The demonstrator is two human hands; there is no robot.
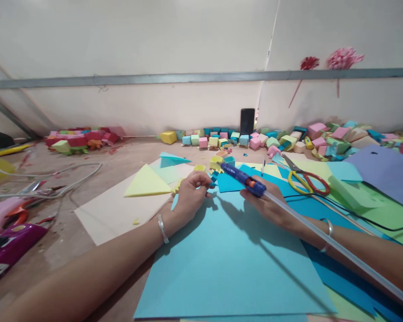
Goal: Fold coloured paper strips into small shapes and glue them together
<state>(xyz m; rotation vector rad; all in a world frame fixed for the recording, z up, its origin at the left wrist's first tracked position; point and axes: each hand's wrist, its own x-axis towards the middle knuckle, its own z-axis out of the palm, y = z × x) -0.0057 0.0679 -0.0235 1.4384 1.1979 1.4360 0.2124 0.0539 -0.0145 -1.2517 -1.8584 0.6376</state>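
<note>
In my right hand [268, 203] is a blue pen-shaped glue gun [238, 175], its tip pointing up and left. A long translucent glue stick [322, 232] runs out of its back end, over my forearm. My left hand [190, 196] is closed in a pinch on a small blue paper piece [214, 177] near that tip. Both hands are above a large light-blue paper sheet [235, 273]. Just beyond the fingers stand small open paper boxes, among them a yellow box [216, 163] and a teal box [229, 161].
Scissors [309, 179] with yellow and red handles lie right, near a black cable [356, 217]. Folded yellow paper [147, 182] lies left. Several paper cubes [203, 142] line the wall, where a phone [247, 121] leans. A purple device [16, 250] and white cable [77, 167] are at left.
</note>
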